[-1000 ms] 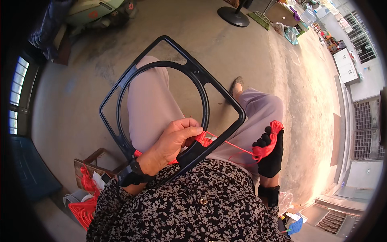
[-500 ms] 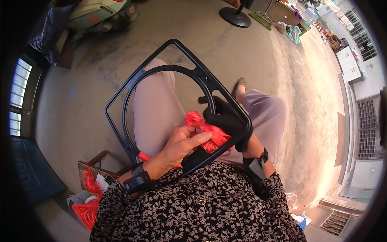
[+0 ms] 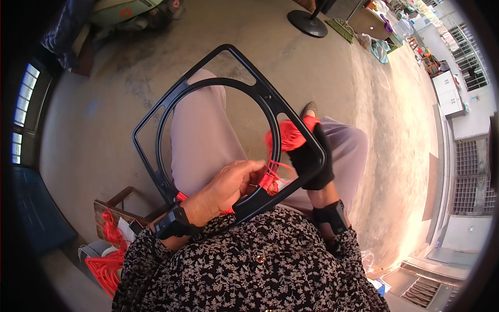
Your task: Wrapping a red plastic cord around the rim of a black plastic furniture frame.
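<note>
A black plastic square frame with a round opening (image 3: 266,97) rests tilted over my lap. My left hand (image 3: 231,182), bare, is closed at the near right part of the ring, thumb and forefinger pressed beside a red cord wrapping (image 3: 267,180) there. Its other fingers are partly hidden. My right hand (image 3: 318,161), in a black glove, is beneath the frame's right corner, closed on a bundle of red cord (image 3: 287,135) outside the ring. A loose strand runs between bundle and wrapping. More red wrapping (image 3: 181,196) shows by my left wrist.
At the lower left, a wooden stool (image 3: 106,208) carries red cord (image 3: 110,229), with red looped pieces (image 3: 104,273) beside it. A stand's round black base (image 3: 307,23) and a green broom (image 3: 340,30) are on the far floor. A scooter (image 3: 125,13) stands far left.
My right hand has carried the cord bundle away from my left hand, from inside the ring to beyond its right side. My left hand now grips the ring, and the wrapping there has come into view.
</note>
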A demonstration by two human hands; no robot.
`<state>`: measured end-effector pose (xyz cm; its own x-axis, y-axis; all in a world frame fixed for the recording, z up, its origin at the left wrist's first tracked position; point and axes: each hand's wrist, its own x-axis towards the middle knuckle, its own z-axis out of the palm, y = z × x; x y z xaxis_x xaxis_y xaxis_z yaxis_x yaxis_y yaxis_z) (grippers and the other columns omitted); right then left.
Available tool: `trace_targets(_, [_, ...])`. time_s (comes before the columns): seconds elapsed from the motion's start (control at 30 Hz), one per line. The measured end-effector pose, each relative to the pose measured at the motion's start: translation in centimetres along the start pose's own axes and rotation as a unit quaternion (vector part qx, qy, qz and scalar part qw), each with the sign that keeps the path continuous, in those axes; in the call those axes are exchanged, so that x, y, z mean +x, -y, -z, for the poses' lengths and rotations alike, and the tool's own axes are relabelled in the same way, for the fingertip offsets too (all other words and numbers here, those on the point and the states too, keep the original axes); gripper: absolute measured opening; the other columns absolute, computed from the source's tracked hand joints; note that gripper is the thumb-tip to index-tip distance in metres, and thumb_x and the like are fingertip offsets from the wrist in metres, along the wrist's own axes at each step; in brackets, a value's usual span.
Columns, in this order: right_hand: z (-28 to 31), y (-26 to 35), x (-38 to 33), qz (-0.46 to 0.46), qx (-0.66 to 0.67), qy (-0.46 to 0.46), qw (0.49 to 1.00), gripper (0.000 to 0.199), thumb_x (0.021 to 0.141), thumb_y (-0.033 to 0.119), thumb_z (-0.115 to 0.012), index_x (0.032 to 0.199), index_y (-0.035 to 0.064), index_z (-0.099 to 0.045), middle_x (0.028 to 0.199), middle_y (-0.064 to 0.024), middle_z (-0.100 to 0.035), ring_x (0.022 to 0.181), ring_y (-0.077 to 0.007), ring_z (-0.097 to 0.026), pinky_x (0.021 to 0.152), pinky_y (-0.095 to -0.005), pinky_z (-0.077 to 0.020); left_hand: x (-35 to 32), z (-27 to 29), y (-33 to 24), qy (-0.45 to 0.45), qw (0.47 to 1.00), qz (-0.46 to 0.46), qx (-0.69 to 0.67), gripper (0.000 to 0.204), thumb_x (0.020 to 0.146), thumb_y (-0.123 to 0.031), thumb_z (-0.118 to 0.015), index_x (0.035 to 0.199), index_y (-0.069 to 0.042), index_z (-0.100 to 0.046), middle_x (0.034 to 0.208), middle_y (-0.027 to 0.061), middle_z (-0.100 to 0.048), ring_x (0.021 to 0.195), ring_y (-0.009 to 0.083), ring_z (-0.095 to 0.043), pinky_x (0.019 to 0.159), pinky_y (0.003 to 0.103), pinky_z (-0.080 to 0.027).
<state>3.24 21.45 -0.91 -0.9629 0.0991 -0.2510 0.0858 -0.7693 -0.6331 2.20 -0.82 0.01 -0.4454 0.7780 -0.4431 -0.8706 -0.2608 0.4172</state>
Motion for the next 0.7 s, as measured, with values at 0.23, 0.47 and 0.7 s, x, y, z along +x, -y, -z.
trace_targets(0.23, [3.1, 6.0, -7.2, 0.023, 0.156, 0.02, 0.987, 0.042, 0.099, 0.042, -0.038, 0.113, 0.0051, -0.052, 0.069, -0.0012, -0.046, 0.061, -0.0148, -0.047, 0.059, -0.029, -0.0397, -0.8, -1.2, -0.8, 0.004, 0.998, 0.03, -0.055, 0.033, 0.094, -0.024, -0.05, 0.098, 0.006, -0.06, 0.083, 0.0112, -0.065, 0.075, 0.0162, -0.064, 0.072, 0.027, -0.052])
trace_targets(0.47, [0.5, 4.4, -11.0, 0.128, -0.024, -0.174, 0.976, 0.033, 0.1, 0.037, -0.041, 0.109, 0.0061, -0.05, 0.077, -0.0011, -0.049, 0.068, -0.0135, -0.049, 0.063, -0.0272, -0.0419, -0.9, -1.3, -0.9, -0.018, 0.997, -0.049, 0.054, 0.011, 0.092, -0.011, -0.057, 0.09, 0.0, -0.057, 0.083, 0.0086, -0.064, 0.071, 0.0142, -0.064, 0.066, 0.025, -0.054])
trace_targets(0.7, [15.9, 11.6, -11.5, 0.297, -0.07, -0.154, 0.94, 0.025, 0.098, 0.024, -0.042, 0.112, 0.0067, -0.052, 0.104, -0.0063, -0.06, 0.093, -0.0175, -0.058, 0.081, -0.0318, -0.047, -1.3, -1.5, -1.1, -0.022, 0.993, -0.065, 0.092, 0.012, 0.092, -0.015, -0.059, 0.089, -0.004, -0.06, 0.081, 0.0038, -0.065, 0.068, 0.0078, -0.062, 0.061, 0.02, -0.052])
